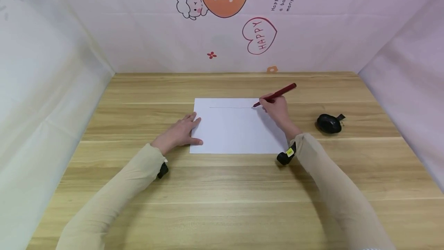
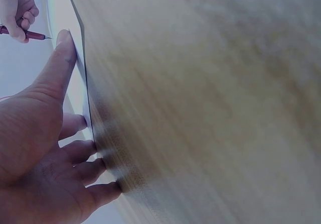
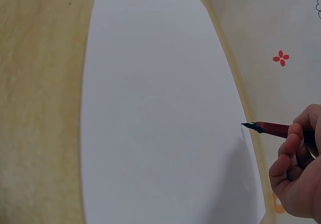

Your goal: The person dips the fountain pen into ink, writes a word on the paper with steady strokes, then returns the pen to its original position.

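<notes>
A white sheet of paper (image 1: 229,134) lies on the wooden table, with one thin straight line running across its upper part. My right hand (image 1: 275,109) pinches a dark red fountain pen (image 1: 282,91) over the sheet's upper right. The dark nib meets the paper at the line's right end; in the right wrist view the pen (image 3: 273,129) shows its pointed nib. With fingers spread, my left hand (image 1: 180,131) rests at the sheet's left edge. Its thumb and some fingertips touch the paper, and other fingertips meet the wood in the left wrist view.
A black rounded object (image 1: 329,123) with a short tab sits on the table (image 1: 222,203), right of my right hand. Black devices are strapped at both wrists. White cloth walls (image 1: 156,45) with printed drawings close off the back and sides.
</notes>
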`<action>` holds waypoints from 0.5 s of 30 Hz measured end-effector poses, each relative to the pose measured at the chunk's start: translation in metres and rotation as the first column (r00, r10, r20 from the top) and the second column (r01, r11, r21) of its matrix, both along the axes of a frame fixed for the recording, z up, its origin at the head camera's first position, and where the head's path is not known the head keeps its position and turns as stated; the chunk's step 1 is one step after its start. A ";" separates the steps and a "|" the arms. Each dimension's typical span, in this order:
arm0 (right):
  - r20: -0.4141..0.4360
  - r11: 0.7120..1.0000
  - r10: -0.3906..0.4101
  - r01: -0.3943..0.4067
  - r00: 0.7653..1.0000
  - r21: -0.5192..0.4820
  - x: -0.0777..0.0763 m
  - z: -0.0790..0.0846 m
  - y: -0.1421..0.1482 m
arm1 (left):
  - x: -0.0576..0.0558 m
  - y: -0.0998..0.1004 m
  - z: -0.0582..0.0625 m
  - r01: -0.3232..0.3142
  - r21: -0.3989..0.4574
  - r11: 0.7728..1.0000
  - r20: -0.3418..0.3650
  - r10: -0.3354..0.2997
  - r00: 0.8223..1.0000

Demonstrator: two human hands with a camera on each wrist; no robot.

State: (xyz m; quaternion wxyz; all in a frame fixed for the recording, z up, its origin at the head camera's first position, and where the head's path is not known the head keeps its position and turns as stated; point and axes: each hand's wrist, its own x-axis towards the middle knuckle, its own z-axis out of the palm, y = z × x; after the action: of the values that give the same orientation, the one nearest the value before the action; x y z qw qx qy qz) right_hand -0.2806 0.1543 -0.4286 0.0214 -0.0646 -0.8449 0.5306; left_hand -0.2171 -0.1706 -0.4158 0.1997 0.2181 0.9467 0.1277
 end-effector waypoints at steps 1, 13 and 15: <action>-0.002 1.000 0.001 -0.001 1.000 0.002 0.000 0.000 0.001 | 0.000 0.000 0.000 0.001 0.000 1.000 -0.001 -0.001 1.000; 0.028 0.999 -0.032 0.032 0.999 0.014 0.002 0.001 0.008 | 0.000 0.000 0.001 -0.008 -0.004 1.000 0.007 0.008 1.000; 0.031 0.999 -0.036 0.036 0.999 0.023 0.002 0.001 0.010 | 0.001 0.000 0.001 -0.008 -0.004 1.000 0.007 0.008 1.000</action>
State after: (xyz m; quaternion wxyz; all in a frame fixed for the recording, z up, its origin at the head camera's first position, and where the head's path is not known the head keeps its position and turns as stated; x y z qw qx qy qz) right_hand -0.2785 0.1646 -0.4274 0.0183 -0.0881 -0.8497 0.5196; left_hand -0.2165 -0.1707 -0.4150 0.2030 0.2135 0.9471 0.1274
